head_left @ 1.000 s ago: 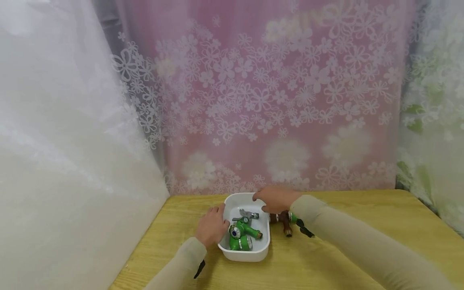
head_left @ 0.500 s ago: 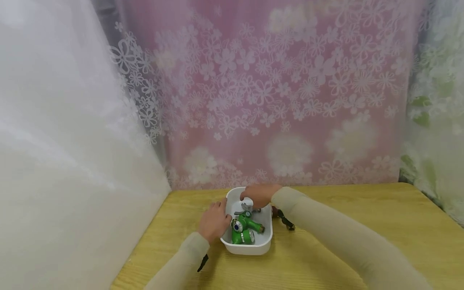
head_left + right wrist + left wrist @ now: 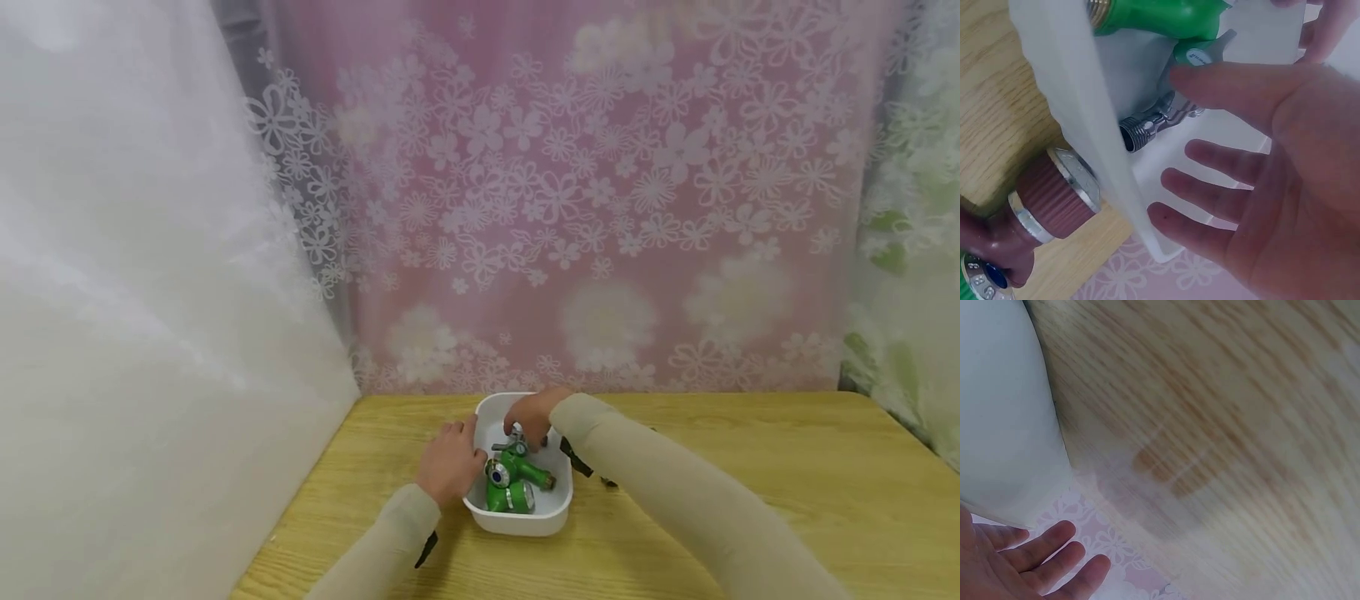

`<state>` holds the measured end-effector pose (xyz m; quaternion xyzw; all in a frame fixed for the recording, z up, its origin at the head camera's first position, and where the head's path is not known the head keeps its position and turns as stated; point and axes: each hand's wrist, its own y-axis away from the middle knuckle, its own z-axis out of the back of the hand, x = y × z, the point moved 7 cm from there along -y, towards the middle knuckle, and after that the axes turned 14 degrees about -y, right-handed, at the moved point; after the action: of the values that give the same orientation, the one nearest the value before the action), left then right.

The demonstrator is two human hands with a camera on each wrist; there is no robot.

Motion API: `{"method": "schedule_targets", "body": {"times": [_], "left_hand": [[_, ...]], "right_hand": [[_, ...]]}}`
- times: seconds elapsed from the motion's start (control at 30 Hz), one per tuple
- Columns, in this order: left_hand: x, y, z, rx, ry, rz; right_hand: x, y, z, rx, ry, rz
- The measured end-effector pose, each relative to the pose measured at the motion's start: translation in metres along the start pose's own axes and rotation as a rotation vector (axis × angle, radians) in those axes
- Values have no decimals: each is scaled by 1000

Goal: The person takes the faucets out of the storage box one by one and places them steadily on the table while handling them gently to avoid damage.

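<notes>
A white plastic basin (image 3: pixel 517 523) on the table holds two green taps (image 3: pixel 528 472) and a small silver tap (image 3: pixel 1169 112) with a threaded end and a green badge. My left hand (image 3: pixel 450 462) rests at the basin's left rim, thumb at the edge; its fingers (image 3: pixel 1041 547) are stretched out along the outside in the left wrist view. My right hand (image 3: pixel 534 415) reaches into the far part of the basin. Its thumb (image 3: pixel 1216 87) overlaps the silver tap in the right wrist view, with three straight fingers below it; the index finger is hidden.
A brown tap (image 3: pixel 1054 194) with a green and blue knob lies on the wooden table (image 3: pixel 675 533), just right of the basin and mostly hidden by my right forearm in the head view. A pink flowered curtain (image 3: pixel 585 250) hangs behind; white sheeting (image 3: pixel 150 292) stands left.
My right hand has moved left from above the basin's right rim, then down into it over the silver tap. The left hand stays at the left rim.
</notes>
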<state>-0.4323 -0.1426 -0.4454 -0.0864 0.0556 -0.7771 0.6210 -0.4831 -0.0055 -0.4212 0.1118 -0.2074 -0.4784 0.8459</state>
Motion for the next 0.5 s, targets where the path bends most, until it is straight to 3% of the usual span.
{"method": "schedule_targets", "body": {"times": [0.23,0.5], "left_hand": [[0,-2,1,-8,-15,4],[0,1,-1,-9,-32,7]], "right_hand": [[-2,1,-1,2,18,-51],[-6,-12,-10,13,9,-70]]}}
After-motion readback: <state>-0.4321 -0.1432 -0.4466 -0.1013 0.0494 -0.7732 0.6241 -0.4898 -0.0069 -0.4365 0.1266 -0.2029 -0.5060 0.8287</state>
